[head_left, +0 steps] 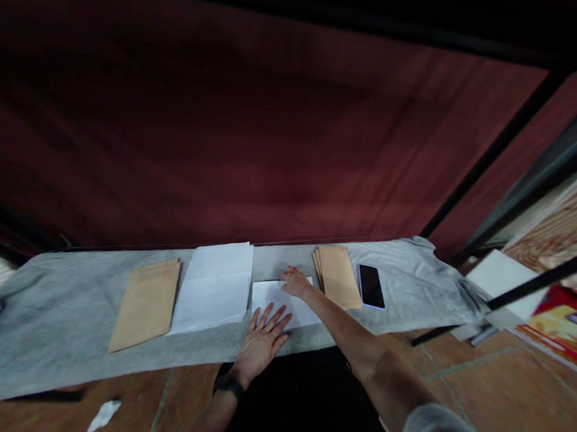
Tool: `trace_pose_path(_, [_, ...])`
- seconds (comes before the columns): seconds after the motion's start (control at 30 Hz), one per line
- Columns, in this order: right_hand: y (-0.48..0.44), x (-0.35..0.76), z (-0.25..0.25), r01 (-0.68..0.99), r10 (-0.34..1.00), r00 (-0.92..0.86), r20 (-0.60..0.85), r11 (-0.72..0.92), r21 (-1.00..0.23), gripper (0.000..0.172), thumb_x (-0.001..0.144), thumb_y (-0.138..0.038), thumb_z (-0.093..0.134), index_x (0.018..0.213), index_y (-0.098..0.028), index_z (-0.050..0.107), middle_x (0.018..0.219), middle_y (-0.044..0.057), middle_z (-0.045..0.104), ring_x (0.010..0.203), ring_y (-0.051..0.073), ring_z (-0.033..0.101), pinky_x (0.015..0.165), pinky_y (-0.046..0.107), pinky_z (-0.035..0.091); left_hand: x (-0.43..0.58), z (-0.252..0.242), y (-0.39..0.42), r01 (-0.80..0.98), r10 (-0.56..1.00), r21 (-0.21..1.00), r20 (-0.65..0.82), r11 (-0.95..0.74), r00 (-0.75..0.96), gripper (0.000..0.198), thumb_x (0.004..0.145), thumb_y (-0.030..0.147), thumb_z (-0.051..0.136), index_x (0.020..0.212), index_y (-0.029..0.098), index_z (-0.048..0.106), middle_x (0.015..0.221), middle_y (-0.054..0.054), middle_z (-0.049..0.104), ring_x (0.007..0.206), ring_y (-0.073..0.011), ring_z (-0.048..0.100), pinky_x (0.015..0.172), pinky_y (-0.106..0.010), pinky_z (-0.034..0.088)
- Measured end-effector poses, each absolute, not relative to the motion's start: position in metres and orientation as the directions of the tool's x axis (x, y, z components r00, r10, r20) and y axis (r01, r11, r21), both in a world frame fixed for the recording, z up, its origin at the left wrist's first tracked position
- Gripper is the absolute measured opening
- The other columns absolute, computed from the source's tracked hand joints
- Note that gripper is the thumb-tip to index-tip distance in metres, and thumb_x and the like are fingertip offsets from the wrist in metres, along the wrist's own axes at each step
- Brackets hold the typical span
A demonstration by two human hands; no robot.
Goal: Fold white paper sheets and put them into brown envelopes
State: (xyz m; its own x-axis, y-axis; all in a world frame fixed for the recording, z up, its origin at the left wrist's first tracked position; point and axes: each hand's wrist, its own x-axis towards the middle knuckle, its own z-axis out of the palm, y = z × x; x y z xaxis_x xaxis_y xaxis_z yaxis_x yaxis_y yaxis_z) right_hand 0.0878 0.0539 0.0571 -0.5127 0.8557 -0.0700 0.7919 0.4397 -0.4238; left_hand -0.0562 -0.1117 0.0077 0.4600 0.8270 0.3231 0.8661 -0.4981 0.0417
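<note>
A folded sheet of white paper (306,313) lies on the grey cloth in front of me. My left hand (260,341), with a dark band on its wrist, rests on the paper's near left part, fingers spread. Across the far edge of the same sheet lies my right hand (295,282), its fingers reaching left and slightly bent, apart from one another. Left of it is a stack of larger white sheets (216,286) with a crease across. Brown envelopes (341,278) are fanned just right of my right hand.
A larger brown envelope (147,305) lies at the left of the cloth-covered bench (57,319). At the right is a phone (371,286). Dark red fabric (254,142) hangs behind, with black metal bars. A red and yellow package (562,327) and a white scrap (104,416) are lower down.
</note>
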Motion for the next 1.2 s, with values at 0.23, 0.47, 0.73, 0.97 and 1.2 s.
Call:
trace_pose_path(0.23, [0.059,0.117,0.088,0.651,0.847,-0.53,0.047,0.441,-0.617,0.011,0.081,-0.015,0.06,0.086,-0.019,0.069,0.088,0.002,0.069,0.081,0.017,0.062,0.076,0.026,0.045,-0.051,0.019,-0.134,0.883,0.876,0.363,0.472,-0.297,0.101,0.059,0.1,0.031,0.041,0.155,0.029,0.021,0.163,-0.007,0.024,0.15,-0.0255,0.018,0.118,-0.053,0.028])
trace_pose_path(0.47, [0.043,0.154,0.123,0.37,0.808,-0.55,0.214,0.465,-0.804,0.023,0.089,-0.041,0.058,0.081,-0.019,0.058,0.072,-0.004,0.057,0.067,0.011,0.053,0.061,0.021,0.042,-0.049,0.075,-0.128,0.497,0.76,0.855,0.421,-0.15,-0.495,0.08,0.093,0.041,0.056,0.157,0.028,0.01,0.163,-0.012,0.017,0.146,-0.0271,0.029,0.112,-0.045,0.04])
trace_pose_path(0.73, [0.02,0.163,0.137,0.106,0.833,-0.43,0.349,0.43,-0.896,0.02,0.085,-0.039,0.064,0.083,-0.02,0.064,0.082,0.0,0.066,0.08,0.016,0.062,0.076,0.028,0.049,-0.075,0.1,-0.113,0.304,0.881,0.937,0.286,-0.174,-0.377,0.029,0.084,0.043,0.065,0.087,0.017,0.076,0.086,-0.006,0.076,0.084,-0.0226,0.071,0.082,-0.037,0.058])
trace_pose_path(0.97, [0.003,0.179,0.115,0.181,0.832,-0.376,0.409,0.498,-0.848,0.022,0.082,-0.019,0.058,0.101,-0.024,0.068,0.118,0.007,0.068,0.114,0.022,0.062,0.1,0.039,0.047,-0.063,0.071,-0.127,0.634,0.815,0.627,0.579,-0.452,0.007,0.038,0.096,0.018,0.04,0.122,0.027,0.066,0.133,-0.004,0.063,0.123,-0.0195,0.06,0.106,-0.04,0.049])
trace_pose_path(1.2, [-0.064,0.204,0.032,0.548,0.765,-0.587,0.267,0.617,-0.564,0.062,0.074,0.005,0.048,0.124,-0.027,0.066,0.138,0.006,0.059,0.135,0.022,0.046,0.114,0.046,0.037,-0.077,0.018,-0.149,0.839,0.9,0.36,0.316,-0.407,0.301,0.067,0.076,-0.004,0.036,0.133,0.025,0.058,0.139,-0.002,0.059,0.129,-0.018,0.054,0.109,-0.04,0.048])
